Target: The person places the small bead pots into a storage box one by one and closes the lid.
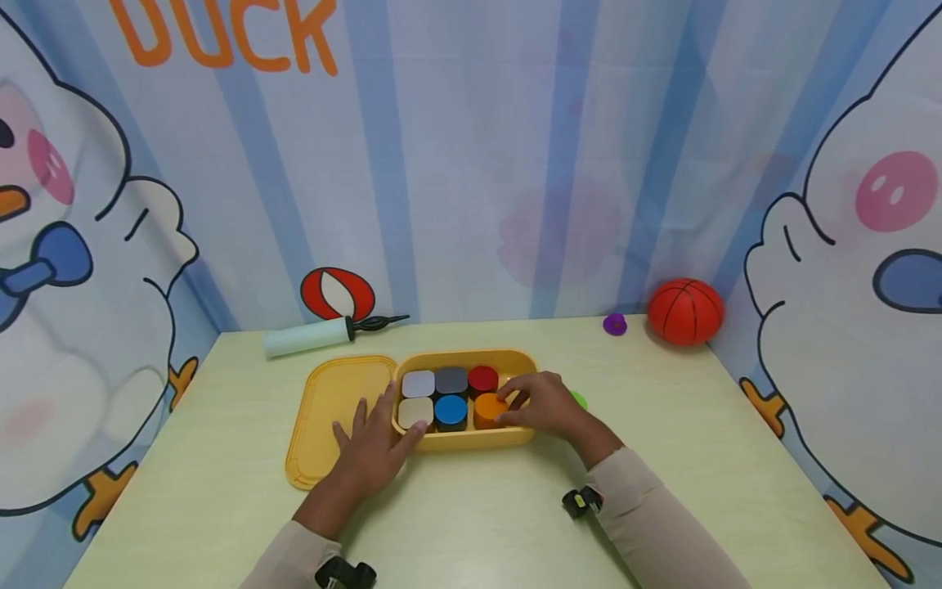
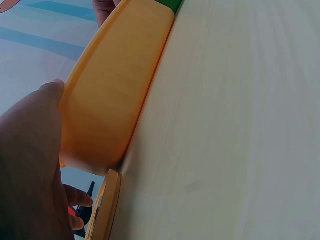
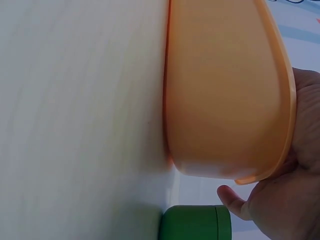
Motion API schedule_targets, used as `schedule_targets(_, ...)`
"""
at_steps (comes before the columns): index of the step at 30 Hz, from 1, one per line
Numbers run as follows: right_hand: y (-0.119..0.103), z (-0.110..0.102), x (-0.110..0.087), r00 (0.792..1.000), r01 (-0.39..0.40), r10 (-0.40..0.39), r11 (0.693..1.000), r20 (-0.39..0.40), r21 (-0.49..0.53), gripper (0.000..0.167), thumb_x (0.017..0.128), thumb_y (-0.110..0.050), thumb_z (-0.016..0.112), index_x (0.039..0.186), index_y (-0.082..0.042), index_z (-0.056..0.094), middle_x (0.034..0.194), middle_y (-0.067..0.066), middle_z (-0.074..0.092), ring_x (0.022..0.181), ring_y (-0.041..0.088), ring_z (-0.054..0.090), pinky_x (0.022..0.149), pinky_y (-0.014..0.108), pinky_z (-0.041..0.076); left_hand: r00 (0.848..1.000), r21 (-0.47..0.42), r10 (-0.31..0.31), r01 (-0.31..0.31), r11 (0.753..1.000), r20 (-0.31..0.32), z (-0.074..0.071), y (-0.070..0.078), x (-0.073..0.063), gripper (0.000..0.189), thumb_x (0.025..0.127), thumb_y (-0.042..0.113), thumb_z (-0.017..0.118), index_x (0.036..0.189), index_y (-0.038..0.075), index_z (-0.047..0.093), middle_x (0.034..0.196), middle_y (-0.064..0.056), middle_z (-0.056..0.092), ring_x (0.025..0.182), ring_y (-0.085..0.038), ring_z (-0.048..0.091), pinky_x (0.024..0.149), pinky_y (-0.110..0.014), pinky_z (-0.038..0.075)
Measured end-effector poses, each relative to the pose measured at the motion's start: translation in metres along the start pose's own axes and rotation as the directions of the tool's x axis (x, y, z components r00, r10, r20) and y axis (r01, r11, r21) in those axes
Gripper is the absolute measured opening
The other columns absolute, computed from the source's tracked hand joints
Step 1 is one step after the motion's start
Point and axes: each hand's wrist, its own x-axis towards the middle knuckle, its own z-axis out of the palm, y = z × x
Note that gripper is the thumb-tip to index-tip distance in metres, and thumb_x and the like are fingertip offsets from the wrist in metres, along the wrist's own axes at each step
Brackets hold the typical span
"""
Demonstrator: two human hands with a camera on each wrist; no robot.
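Observation:
A yellow rectangular box (image 1: pixel 471 442) stands on the table, holding small jars in two rows. Grey, dark grey and red lids form the far row; cream, blue (image 1: pixel 450 409) and orange ones form the near row. My right hand (image 1: pixel 548 405) reaches over the box's right end, thumb and fingers pinching the orange jar (image 1: pixel 489 411) in the front row. With fingers spread, my left hand (image 1: pixel 371 450) rests at the box's left end, thumb along the near rim. Both wrist views show the box's outer wall (image 3: pixel 225 95), which hides the jars.
A yellow lid (image 1: pixel 305 458) lies left of the box, partly under the left hand. A green jar (image 3: pixel 195 222) stands right of the box. Farther back are a pale green hand pump (image 1: pixel 309 337), a purple item (image 1: pixel 614 325) and a red ball (image 1: pixel 685 312).

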Motion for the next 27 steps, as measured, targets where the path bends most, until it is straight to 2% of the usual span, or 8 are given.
schedule_targets(4, 0.0004, -0.0003, 0.0007, 1.000, 0.004, -0.005, 1.000, 0.023, 0.027, 0.024, 0.090, -0.023, 0.092, 0.110, -0.013, 0.085, 0.110, 0.004, 0.084, 0.090, 0.016, 0.080, 0.101, 0.046, 0.059, 1.000, -0.004, 0.003, -0.003, 1.000, -0.002, -0.0004, 0.0002, -0.0006, 0.097, 0.107, 0.075, 0.044, 0.178, 0.023, 0.005, 0.183, -0.018, 0.022, 0.169, -0.055, 0.000, 0.121, -0.087, -0.018)
schedule_targets(7, 0.0014, -0.0009, 0.0012, 0.999, -0.006, 0.003, 0.997, 0.036, 0.078, 0.024, 0.091, -0.017, 0.091, 0.113, -0.009, 0.084, 0.111, 0.007, 0.084, 0.094, 0.021, 0.082, 0.083, 0.036, 0.066, 1.000, 0.000, 0.005, -0.005, 1.000, -0.006, -0.0002, 0.0003, -0.0006, 0.097, 0.107, 0.075, 0.045, 0.178, 0.023, 0.005, 0.183, -0.020, 0.021, 0.169, -0.055, 0.000, 0.121, -0.087, -0.018)
schedule_targets(10, 0.0025, -0.0010, 0.0016, 0.999, -0.013, 0.008, 0.993, 0.042, 0.120, 0.023, 0.092, -0.014, 0.089, 0.113, -0.007, 0.084, 0.114, 0.010, 0.083, 0.097, 0.024, 0.082, 0.082, 0.032, 0.067, 1.000, 0.007, 0.004, -0.003, 1.000, -0.012, -0.0001, 0.0011, -0.0009, 0.097, 0.107, 0.075, 0.045, 0.178, 0.023, 0.005, 0.183, -0.021, 0.018, 0.169, -0.056, 0.000, 0.121, -0.087, -0.017)
schedule_targets(17, 0.0050, -0.0006, 0.0021, 0.999, -0.001, -0.004, 0.994, 0.043, 0.112, 0.022, 0.094, -0.017, 0.087, 0.113, -0.007, 0.084, 0.113, 0.009, 0.083, 0.098, 0.022, 0.081, 0.087, 0.036, 0.067, 1.000, 0.019, -0.003, 0.003, 1.000, -0.018, 0.0005, 0.0014, 0.0000, 0.097, 0.106, 0.075, 0.045, 0.178, 0.023, 0.005, 0.184, -0.022, 0.013, 0.169, -0.055, 0.002, 0.122, -0.087, -0.015)
schedule_targets(23, 0.0077, -0.0018, 0.0014, 0.996, 0.094, -0.094, 0.990, -0.002, 0.101, 0.023, 0.096, -0.020, 0.085, 0.112, -0.003, 0.083, 0.107, 0.009, 0.084, 0.098, 0.024, 0.077, 0.101, 0.053, 0.063, 1.000, 0.025, -0.006, 0.007, 1.000, -0.017, 0.0013, 0.0016, -0.0003, 0.097, 0.106, 0.076, 0.044, 0.178, 0.024, 0.005, 0.184, -0.022, 0.013, 0.169, -0.055, 0.001, 0.122, -0.087, -0.015)
schedule_targets(27, 0.0090, -0.0030, 0.0005, 0.993, 0.108, -0.101, 0.986, -0.061, 0.128, 0.022, 0.098, -0.022, 0.083, 0.110, -0.004, 0.084, 0.111, 0.010, 0.083, 0.110, 0.034, 0.075, 0.111, 0.064, 0.055, 1.000, 0.018, 0.000, 0.000, 1.000, -0.026, 0.0010, 0.0027, -0.0020, 0.097, 0.106, 0.074, 0.046, 0.178, 0.022, 0.007, 0.183, -0.023, 0.015, 0.169, -0.056, 0.003, 0.122, -0.088, -0.014)
